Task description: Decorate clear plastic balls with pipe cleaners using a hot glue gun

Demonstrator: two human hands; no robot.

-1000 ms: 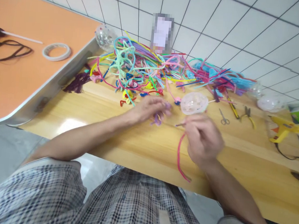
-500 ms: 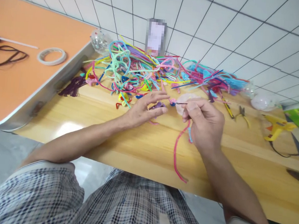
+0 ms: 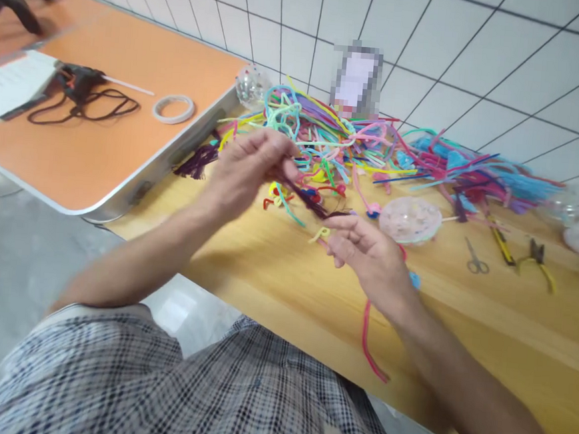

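Observation:
A bundle of dark purple strands (image 3: 311,200), like a tassel, stretches slantwise between my hands above the table. My left hand (image 3: 253,171) is closed on its upper end, fingers pinched together. The lower end runs into the fingers of my right hand (image 3: 367,250), which are closed round it. By my right fingertips a pale yellow curled pipe cleaner (image 3: 322,234) shows; whether I touch it cannot be made out. A pink pipe cleaner (image 3: 367,343) hangs down behind my right wrist. Beyond my right hand is a clear round balloon-like piece (image 3: 410,220).
A heap of coloured pipe cleaners (image 3: 346,138) lies along the wall, a phone (image 3: 356,82) behind it. Small scissors (image 3: 477,258), a yellow-black cutter (image 3: 502,242) and pliers (image 3: 537,263) lie right. On the orange table (image 3: 122,177) are tape (image 3: 172,109) and a black glue gun (image 3: 79,83).
The view has swung left. My left hand has risen and now grips the purple strands. My right hand, earlier pinching a thin dark stick-like thing, is now at the strands' lower end.

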